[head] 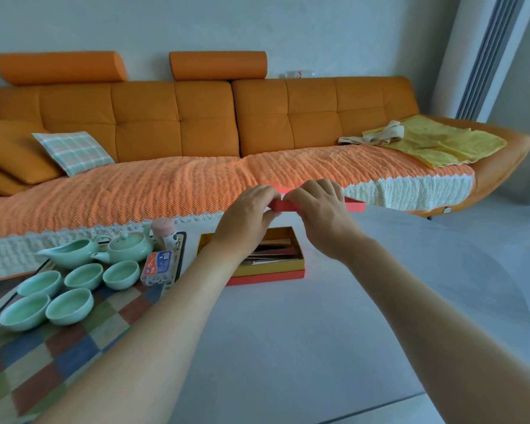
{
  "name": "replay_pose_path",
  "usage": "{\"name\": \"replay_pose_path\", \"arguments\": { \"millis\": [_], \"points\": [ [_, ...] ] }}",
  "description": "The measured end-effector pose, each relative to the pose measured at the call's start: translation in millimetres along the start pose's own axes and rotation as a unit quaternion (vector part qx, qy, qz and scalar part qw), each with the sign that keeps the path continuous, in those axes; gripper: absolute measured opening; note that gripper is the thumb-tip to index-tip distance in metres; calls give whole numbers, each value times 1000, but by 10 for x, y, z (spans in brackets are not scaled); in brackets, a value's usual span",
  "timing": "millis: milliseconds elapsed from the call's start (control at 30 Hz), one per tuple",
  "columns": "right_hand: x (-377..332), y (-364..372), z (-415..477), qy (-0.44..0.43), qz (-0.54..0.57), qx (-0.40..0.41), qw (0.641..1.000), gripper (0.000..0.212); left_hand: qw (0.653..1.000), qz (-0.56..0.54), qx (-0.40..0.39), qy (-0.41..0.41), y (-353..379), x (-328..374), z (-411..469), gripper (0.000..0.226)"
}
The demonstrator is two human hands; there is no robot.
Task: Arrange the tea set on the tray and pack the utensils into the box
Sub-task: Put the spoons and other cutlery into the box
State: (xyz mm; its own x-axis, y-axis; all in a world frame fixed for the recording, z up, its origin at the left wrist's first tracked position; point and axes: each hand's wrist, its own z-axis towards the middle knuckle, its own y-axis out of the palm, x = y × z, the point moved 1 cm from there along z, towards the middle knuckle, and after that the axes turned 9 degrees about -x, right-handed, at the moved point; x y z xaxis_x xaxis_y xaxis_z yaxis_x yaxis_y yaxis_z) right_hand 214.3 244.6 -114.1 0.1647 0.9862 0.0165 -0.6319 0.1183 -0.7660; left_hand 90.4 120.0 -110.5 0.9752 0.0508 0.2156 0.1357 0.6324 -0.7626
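Orange sofa (196, 123) spans the background behind a pale table (288, 332). At left, a checkered tray (43, 356) carries five green cups (71, 306), a teapot (129, 247) and a pitcher (69, 252). Both forearms extend forward; left hand (245, 221) and right hand (322, 215) grip a red lid (354, 206), long axis left-right, held above the open box (266, 275). Utensils (273, 255) lie lengthwise inside the box.
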Motion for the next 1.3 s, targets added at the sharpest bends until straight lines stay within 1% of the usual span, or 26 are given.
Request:
{"name": "replay_pose_path", "arguments": {
  "millis": [67, 133, 233, 300, 367, 467, 500, 533, 600, 667, 733, 767, 800, 833, 867, 933, 1000, 1067, 1167, 1300],
  "points": [
    [-68, -43, 14, 1, -26, 15, 1000, 43, 1000, -16, 20, -6, -155, -47, -43, 12],
    [-90, -56, 12, 28, -52, 0, 998, 66, 997, -49, 57, -37, -304, -105, -106, 14],
    [-119, -59, -6, 71, -48, -82, 993, 109, 981, -116, 93, -121, -481, -173, -182, 21],
    [-153, -32, -10, 83, -41, -131, 987, 126, 965, -169, 93, -176, -544, -208, -209, 22],
    [-208, 12, -6, 82, -39, -163, 982, 135, 941, -227, 97, -230, -579, -270, -243, 18],
    [-308, 67, 25, 71, -48, -160, 983, 136, 882, -353, 61, -305, -624, -357, -305, 22],
    [-334, 78, 43, 66, -52, -157, 984, 134, 864, -388, 43, -319, -627, -375, -329, 24],
    [-354, 90, 59, 62, -55, -159, 984, 132, 854, -404, 33, -327, -630, -387, -354, 25],
    [-378, 121, 74, 54, -65, -173, 981, 128, 853, -393, 27, -342, -608, -431, -396, 26],
    [-389, 161, 79, 55, -75, -193, 977, 124, 865, -357, 19, -352, -562, -490, -415, 26],
    [-378, 198, 116, 64, -74, -215, 972, 124, 897, -274, -13, -346, -525, -541, -421, 30],
    [-366, 207, 152, 71, -66, -231, 968, 124, 917, -203, -41, -340, -515, -559, -430, 42],
    [-351, 222, 190, 76, -55, -253, 963, 124, 931, -143, -74, -329, -501, -578, -452, 56],
    [-334, 241, 227, 79, -45, -277, 957, 123, 938, -112, -108, -310, -483, -595, -475, 71],
    [-321, 261, 255, 79, -38, -303, 949, 122, 938, -115, -146, -293, -464, -605, -505, 84],
    [-303, 315, 284, 81, -19, -348, 934, 119, 921, -127, -235, -283, -409, -642, -587, 111],
    [-296, 389, 291, 80, 8, -380, 921, 115, 910, -66, -301, -278, -341, -726, -668, 127],
    [-292, 463, 304, 77, 28, -397, 914, 112, 905, -26, -322, -278, -289, -816, -722, 128],
    [-285, 541, 312, 80, 57, -414, 905, 107, 898, -44, -320, -298, -246, -905, -757, 120],
    [-259, 570, 292, 121, 117, -415, 894, 101, 889, -59, -328, -313, -236, -943, -749, 114]
  ]
}}
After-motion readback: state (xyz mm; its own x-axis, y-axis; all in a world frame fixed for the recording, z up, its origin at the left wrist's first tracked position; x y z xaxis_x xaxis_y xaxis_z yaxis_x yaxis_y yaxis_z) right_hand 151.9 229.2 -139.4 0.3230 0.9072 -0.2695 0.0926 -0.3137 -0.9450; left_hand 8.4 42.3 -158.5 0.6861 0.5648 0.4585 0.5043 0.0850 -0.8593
